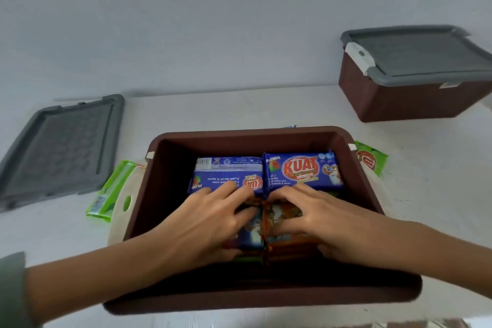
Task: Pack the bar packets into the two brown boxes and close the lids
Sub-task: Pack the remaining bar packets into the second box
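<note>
An open brown box stands in front of me on the white table. Inside it lie two blue packets side by side at the back and two orange packets in front of them. My left hand and my right hand are both inside the box, fingers spread over the orange packets and touching the blue ones' near edge. A second brown box with its grey lid on stands at the back right.
A loose grey lid lies flat at the left. One green packet lies by the open box's left side and another green packet by its right side. A white wall rises behind the table.
</note>
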Tool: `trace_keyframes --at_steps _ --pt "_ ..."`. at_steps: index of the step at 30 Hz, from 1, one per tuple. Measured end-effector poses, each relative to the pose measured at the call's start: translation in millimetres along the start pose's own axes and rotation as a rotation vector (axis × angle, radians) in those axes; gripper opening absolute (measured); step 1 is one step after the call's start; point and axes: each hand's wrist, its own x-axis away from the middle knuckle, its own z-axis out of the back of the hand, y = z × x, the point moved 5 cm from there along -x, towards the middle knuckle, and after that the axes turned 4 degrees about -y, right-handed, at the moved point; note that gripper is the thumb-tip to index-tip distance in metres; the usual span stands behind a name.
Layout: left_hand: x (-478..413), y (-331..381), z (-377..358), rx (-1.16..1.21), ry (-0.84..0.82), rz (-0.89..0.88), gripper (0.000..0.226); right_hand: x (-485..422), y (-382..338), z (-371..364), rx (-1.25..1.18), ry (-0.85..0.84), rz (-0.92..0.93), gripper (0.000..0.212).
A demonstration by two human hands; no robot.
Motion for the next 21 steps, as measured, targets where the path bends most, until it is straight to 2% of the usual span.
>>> trace_keyframes --at_steps 2,7,10,12,14,16,18,21 --pt "0.1 2.5 2.3 -0.021 -0.004 -0.022 0.073 0.8 -0.1 0.5 0.105 0.081 0.030 0.076" --pt "-3.0 4.5 -7.1 0.012 -0.072 -0.085 0.066 -5.6 0.5 -7.1 0.202 0.029 -0.013 0.081" --pt "-4.5 4.5 -8.7 0.025 -0.055 -0.104 0.070 -7.9 5.2 -12.1 0.149 0.060 -0.049 0.085" --pt "-5.2 4.5 -9.5 0.027 -0.033 -0.115 0.073 -9.2 1.7 -7.5 0.203 0.088 -0.040 0.083" --pt "-5.3 3.4 -10.0 0.049 -0.023 -0.125 0.076 -9.6 4.4 -9.4 0.195 0.051 -0.077 0.080" --pt "-4.2 0.8 -10.3 0.078 -0.031 -0.126 0.068 -10.6 4.4 -6.0 0.173 0.072 -0.053 0.082" --pt "-1.4 -3.0 -5.6 0.121 -0.027 -0.103 0.045 -11.8 3.2 -0.8 0.079 0.033 -0.031 0.068" --pt "2.8 -13.8 12.1 0.343 0.032 -0.025 0.036 -8.0 -0.6 10.0 0.016 0.104 0.053 0.041"
